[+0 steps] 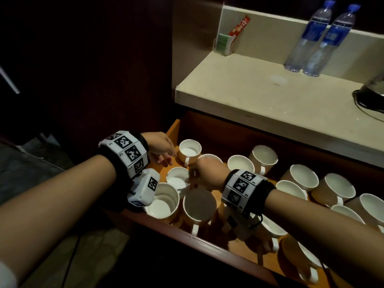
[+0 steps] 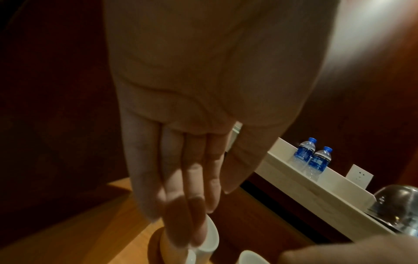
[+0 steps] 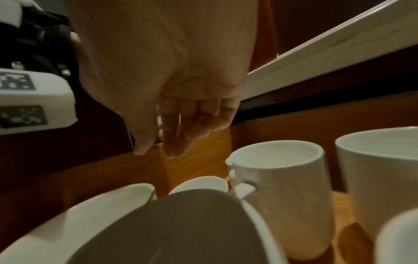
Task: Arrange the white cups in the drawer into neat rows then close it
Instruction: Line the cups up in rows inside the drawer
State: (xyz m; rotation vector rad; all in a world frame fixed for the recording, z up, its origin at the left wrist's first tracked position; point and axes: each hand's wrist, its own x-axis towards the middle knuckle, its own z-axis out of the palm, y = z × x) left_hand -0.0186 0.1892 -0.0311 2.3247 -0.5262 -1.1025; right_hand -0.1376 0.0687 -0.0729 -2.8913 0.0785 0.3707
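Working at the open drawer's [image 1: 174,125] left end, we keep both hands uncurled and empty: left hand [image 1: 160,145] fingers straight beside the far-corner cup [image 1: 189,151] to nudge it, right hand [image 1: 207,172] relaxed above the crowded white cups [image 1: 301,183] (still unaligned). Our forearms hide several cups; the right end is cut off.

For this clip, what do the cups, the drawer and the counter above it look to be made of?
Cups: glazed white ceramic, likely porcelain, judging by the smooth glossy walls and moulded handles.
Drawer: wood or wood veneer, with visible grain in the right wrist view and an orange-brown satin finish.
Counter: pale stone or a stone imitation; faint veining, matte to low sheen. I cannot tell which.
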